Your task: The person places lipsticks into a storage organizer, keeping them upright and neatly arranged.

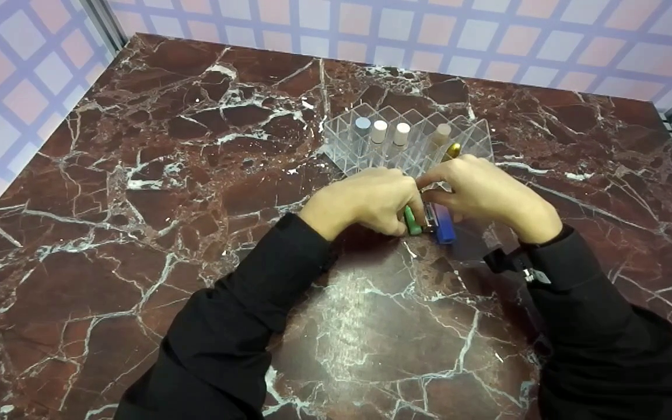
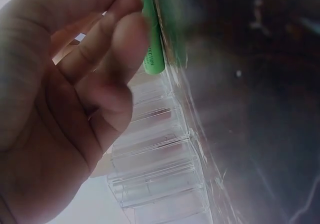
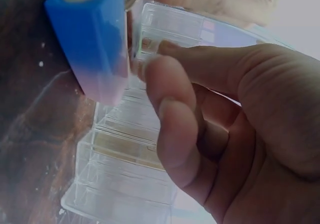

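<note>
My left hand (image 1: 371, 201) pinches a green lip balm tube (image 1: 412, 221) that lies low at the table. In the left wrist view the green tube (image 2: 154, 54) shows lettering on its side, and its upper part is hidden by the thumb. Beside it lie a small clear-cased tube (image 1: 430, 219) with a silvery part and a blue lipstick (image 1: 444, 226) fading to pink. My right hand (image 1: 482, 189) bends over the far ends of these two, its fingers curled. Whether it grips the clear-cased tube is unclear. A round label marks the end of the blue lipstick (image 3: 90, 34).
Just behind both hands stands a clear acrylic organizer (image 1: 336, 140) with diamond-shaped compartments. In it are a blue-topped tube (image 1: 362, 123), two white-capped tubes (image 1: 380, 129), a beige-capped tube (image 1: 443, 131) and a gold one (image 1: 452, 151). The table (image 1: 167, 262) is dark red marble-patterned.
</note>
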A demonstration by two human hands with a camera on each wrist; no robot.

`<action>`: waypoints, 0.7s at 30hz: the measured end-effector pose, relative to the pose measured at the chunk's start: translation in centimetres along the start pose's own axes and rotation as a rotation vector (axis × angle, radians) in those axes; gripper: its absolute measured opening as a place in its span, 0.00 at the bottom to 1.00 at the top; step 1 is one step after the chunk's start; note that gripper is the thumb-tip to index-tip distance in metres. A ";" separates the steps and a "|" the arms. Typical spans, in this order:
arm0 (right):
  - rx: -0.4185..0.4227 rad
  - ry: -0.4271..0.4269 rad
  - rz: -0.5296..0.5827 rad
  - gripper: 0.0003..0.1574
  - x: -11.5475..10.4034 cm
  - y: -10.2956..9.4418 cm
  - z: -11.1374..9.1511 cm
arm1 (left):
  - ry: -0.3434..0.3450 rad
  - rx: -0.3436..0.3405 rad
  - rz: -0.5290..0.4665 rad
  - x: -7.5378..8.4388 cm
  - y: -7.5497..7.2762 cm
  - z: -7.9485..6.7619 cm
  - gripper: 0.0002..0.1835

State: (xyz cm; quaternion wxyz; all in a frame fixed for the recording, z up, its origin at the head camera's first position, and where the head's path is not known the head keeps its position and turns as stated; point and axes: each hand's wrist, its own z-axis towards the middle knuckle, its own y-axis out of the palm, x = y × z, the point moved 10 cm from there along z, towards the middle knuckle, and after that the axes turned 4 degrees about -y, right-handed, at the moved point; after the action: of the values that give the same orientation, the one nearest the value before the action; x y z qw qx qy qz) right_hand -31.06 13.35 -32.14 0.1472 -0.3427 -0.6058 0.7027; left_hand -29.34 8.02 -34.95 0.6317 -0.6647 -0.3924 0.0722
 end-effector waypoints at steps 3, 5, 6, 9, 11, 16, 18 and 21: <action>0.004 -0.041 0.005 0.11 -0.3 0.3 0.2 | -0.009 -0.007 -0.006 -0.1 0.1 0.0 0.11; 0.004 -0.066 0.012 0.11 -0.6 0.5 0.3 | -0.018 -0.013 -0.001 -0.2 0.2 0.0 0.12; 0.003 -0.075 0.018 0.11 -0.6 0.5 0.3 | -0.022 -0.016 0.002 -0.3 0.3 0.0 0.12; -0.001 -0.097 0.033 0.13 -0.8 0.7 0.4 | -0.036 -0.027 0.009 -0.5 0.4 -0.1 0.16; 0.002 -0.107 0.033 0.13 -0.8 0.8 0.4 | -0.042 -0.034 0.013 -0.6 0.6 -0.1 0.16; 0.002 -0.135 0.022 0.12 -0.9 0.9 0.4 | -0.056 -0.040 0.017 -0.8 0.7 -0.2 0.14; -0.002 -0.140 0.025 0.12 -0.9 0.9 0.4 | -0.052 -0.038 0.020 -0.7 0.7 -0.2 0.14; -0.004 -0.154 0.029 0.12 -0.9 1.0 0.4 | -0.041 -0.043 0.021 -0.6 0.6 -0.4 0.13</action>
State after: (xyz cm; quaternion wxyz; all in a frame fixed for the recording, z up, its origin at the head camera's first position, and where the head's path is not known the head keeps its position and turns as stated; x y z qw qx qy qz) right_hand -30.50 12.23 -32.79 0.0894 -0.2967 -0.6118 0.7277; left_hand -29.24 7.46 -35.67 0.6082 -0.6808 -0.3995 0.0838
